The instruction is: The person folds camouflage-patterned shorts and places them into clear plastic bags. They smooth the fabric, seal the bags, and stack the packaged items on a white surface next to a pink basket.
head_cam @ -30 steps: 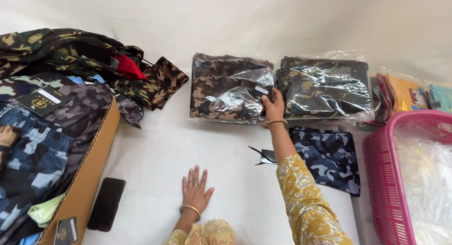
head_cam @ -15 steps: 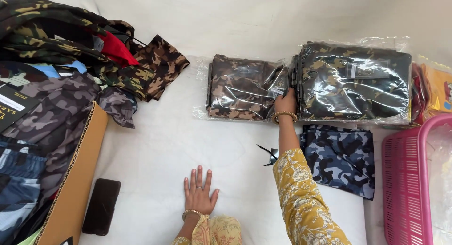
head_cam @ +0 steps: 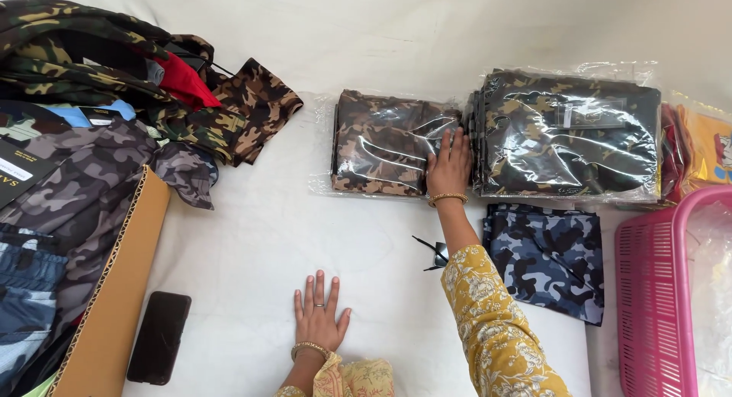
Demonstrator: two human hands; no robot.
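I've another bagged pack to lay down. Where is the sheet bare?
Bare: between the phone, left hand and brown pack; also above that pack. Crowded: clothes pile and box left; right hand, dark pack, blue garment, basket right.

Glossy clear plastic wraps the camouflage cloth pack (head_cam: 381,141); matt white sheet (head_cam: 252,244).

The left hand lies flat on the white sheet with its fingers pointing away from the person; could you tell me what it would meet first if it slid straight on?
Probably the brown camouflage packet; only bare white sheet lies between it and the left hand.
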